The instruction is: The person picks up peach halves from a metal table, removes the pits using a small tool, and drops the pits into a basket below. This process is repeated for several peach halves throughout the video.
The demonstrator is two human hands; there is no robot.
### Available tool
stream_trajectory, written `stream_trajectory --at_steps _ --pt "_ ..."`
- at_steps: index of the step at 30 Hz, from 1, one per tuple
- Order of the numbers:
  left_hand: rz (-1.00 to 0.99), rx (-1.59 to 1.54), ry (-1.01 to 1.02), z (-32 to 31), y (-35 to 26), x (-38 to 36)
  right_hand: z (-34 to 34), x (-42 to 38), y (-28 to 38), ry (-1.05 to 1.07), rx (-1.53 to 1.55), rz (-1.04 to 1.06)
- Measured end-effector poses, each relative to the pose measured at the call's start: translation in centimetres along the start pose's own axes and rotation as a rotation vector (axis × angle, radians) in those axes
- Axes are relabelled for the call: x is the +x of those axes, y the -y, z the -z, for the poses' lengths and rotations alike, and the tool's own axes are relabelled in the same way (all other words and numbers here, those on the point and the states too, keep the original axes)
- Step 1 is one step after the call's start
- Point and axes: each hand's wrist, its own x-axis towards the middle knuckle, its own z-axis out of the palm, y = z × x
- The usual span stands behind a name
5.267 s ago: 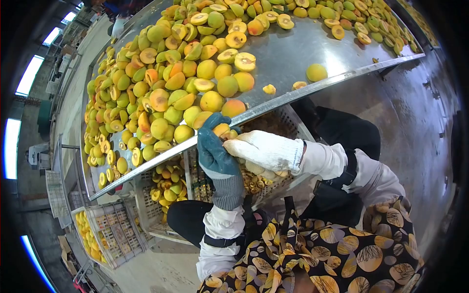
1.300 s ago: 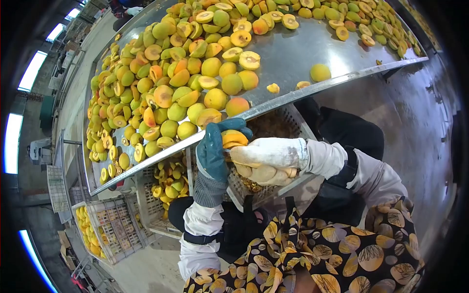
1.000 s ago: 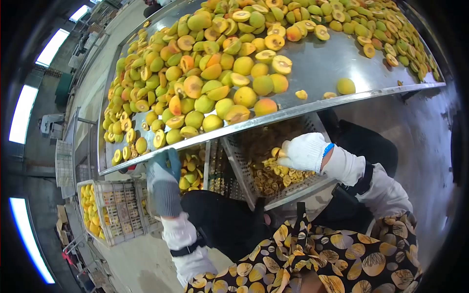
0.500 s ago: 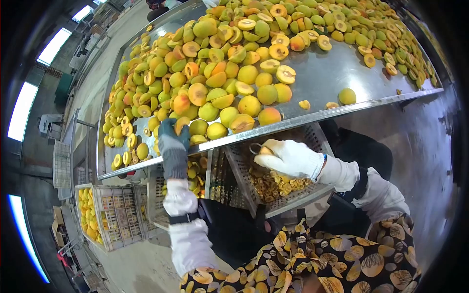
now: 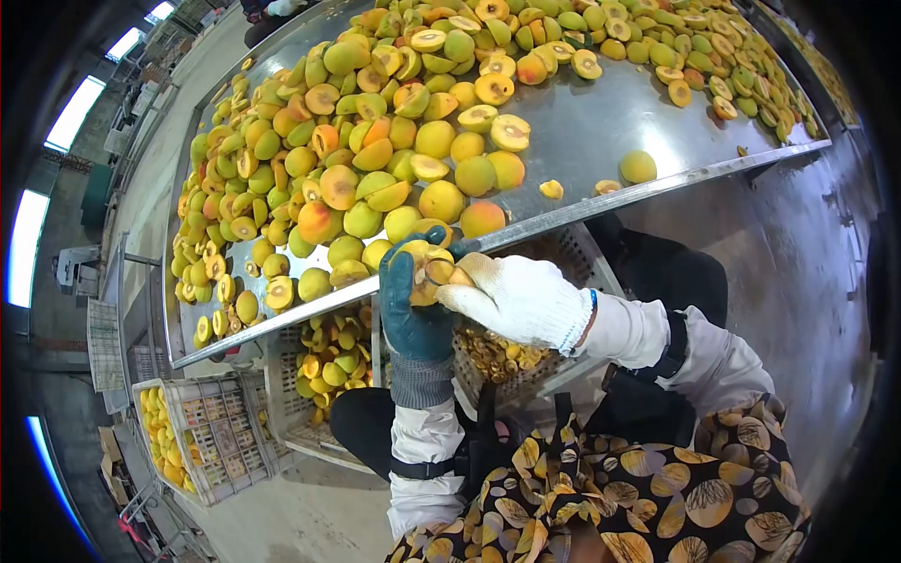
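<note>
My left hand point(image 5: 415, 305), in a dark green glove with a grey cuff, is closed around a cut yellow fruit point(image 5: 422, 272) just in front of the table's near rim. My right hand point(image 5: 516, 300), in a white knitted glove, grips a small tool with a metal ring point(image 5: 439, 271) and holds the ring against the fruit. The two hands meet at the fruit. Whole and halved yellow-green fruits point(image 5: 361, 178) are heaped on the metal table point(image 5: 601, 122) beyond them. Below my right hand is a crate of small brownish pieces point(image 5: 497, 361).
Under the table edge, a crate holds cut fruit point(image 5: 333, 361). A pale plastic crate point(image 5: 221, 436) of yellow fruit stands on the floor at the lower left. The table's metal rim point(image 5: 601, 199) runs across in front of me. Part of another person point(image 5: 282, 7) shows at the top.
My left hand has moved right and toward me with a fruit in it, away from the heap. My right hand has moved left to meet it, bringing the ring to the fruit.
</note>
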Motion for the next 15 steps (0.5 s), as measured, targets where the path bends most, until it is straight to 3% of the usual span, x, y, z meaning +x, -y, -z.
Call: stream_trajectory --at_steps 3,6,9,12,15 --pt "-0.044 0.047 -0.070 -1.6 0.0 0.0 0.5 -0.1 0.1 -0.013 -0.035 -0.019" --pt "-0.310 0.809 0.023 -1.0 0.6 -0.1 0.1 -0.2 -0.2 -0.069 -0.045 0.034" --pt "-0.143 0.442 -0.114 -0.2 1.1 0.3 0.1 -0.3 0.2 -0.053 -0.047 -0.022" --pt "-0.106 0.289 -0.207 -1.7 0.5 -0.3 0.1 -0.3 0.2 -0.037 -0.034 -0.019" --pt "-0.156 0.411 -0.238 -2.1 0.5 -0.7 0.0 -0.3 -0.1 0.009 0.051 0.042"
